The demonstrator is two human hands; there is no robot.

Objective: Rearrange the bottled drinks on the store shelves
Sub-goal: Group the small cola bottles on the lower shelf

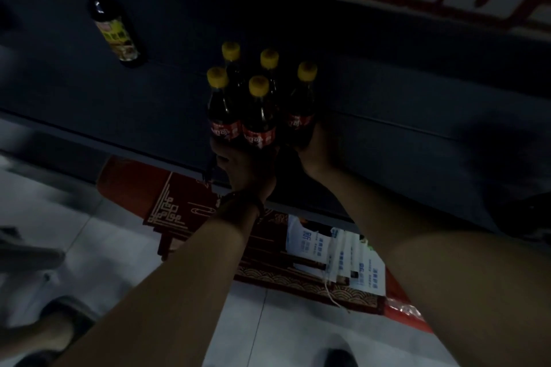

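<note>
Head view: five dark plastic cola bottles with yellow caps and red labels (256, 116) stand upright in one tight cluster on the dark grey metal shelf (387, 116), near its front edge, two at the front, two behind and one at the right. The left hand (244, 164) is clamped around the bases of the two front cola bottles; one dark wristband (241, 197) sits on that wrist. The right hand (317, 149) is wrapped around the lower part of the rightmost bottle, its fingertips hidden behind it. One separate dark bottle with a yellow label (117, 33) stands well apart at the far left of the same shelf. Below the shelf, one red patterned box (179, 205) and a stack of white-and-blue printed packs (343, 256) lie on the pale tiled floor (119, 262).
</note>
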